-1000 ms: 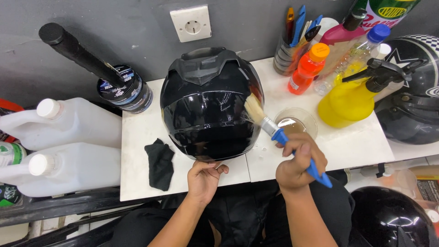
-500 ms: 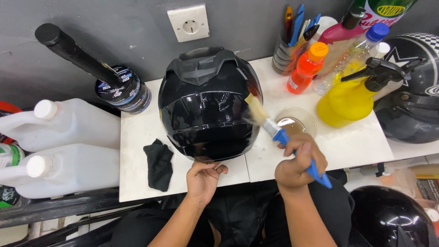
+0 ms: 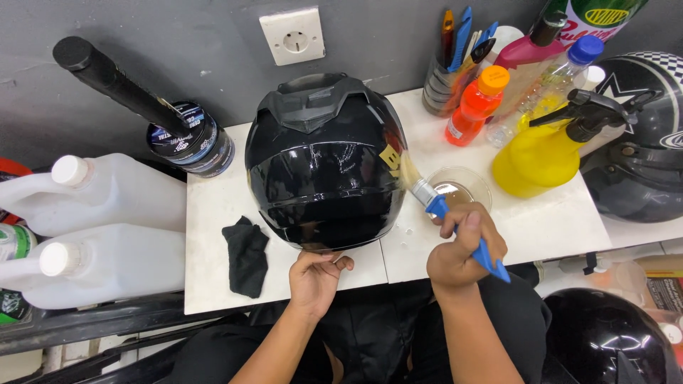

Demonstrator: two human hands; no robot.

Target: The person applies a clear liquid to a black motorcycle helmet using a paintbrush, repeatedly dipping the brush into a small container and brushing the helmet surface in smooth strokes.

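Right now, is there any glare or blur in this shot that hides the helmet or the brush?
Head view: the glossy black helmet shows bright reflections on its shell, but its outline stays sharp. The brush in the right hand is in focus, its bristles slightly soft against the helmet. Straight edges bow toward the frame edges, a wide-lens distortion.

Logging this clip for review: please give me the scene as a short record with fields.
surface: white tabletop against a grey wall
main thing: glossy black helmet
left hand: rests at the helmet's near edge
right hand: grips a blue-handled paintbrush, bristles on the helmet's side
beside brush: small clear bowl
left of helmet: black cloth, two white jugs
right: yellow spray bottle, orange bottle
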